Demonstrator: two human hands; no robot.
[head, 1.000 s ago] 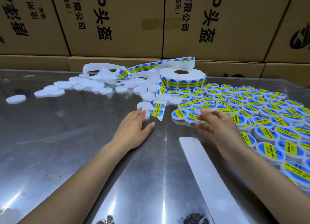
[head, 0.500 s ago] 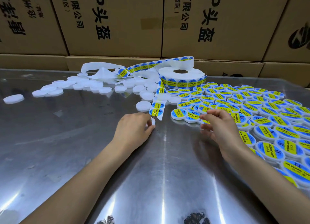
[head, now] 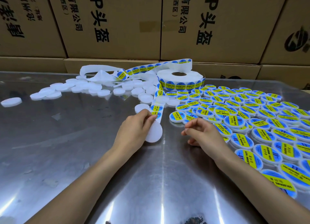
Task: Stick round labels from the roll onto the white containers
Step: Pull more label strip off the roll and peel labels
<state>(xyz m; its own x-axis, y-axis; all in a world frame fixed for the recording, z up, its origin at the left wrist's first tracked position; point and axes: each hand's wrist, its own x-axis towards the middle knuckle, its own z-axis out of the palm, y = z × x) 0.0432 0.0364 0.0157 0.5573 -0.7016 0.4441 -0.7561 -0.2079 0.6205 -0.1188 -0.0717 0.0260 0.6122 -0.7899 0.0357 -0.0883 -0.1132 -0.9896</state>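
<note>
Cardboard boxes (head: 117,22) with printed characters stand along the rear of the steel table (head: 58,148). Labelled containers (head: 251,123), reading "SOLDERING PASTE", cover its right side. Unlabelled white containers (head: 94,87) lie scattered rear left. The label roll (head: 180,80) sits rear centre, its strip (head: 157,102) trailing forward. The left hand (head: 135,129) grips a blank white container (head: 154,134), thumb pinching the strip's end. The right hand (head: 204,133) hovers just beside it, fingers loosely curled, holding nothing visible.
</note>
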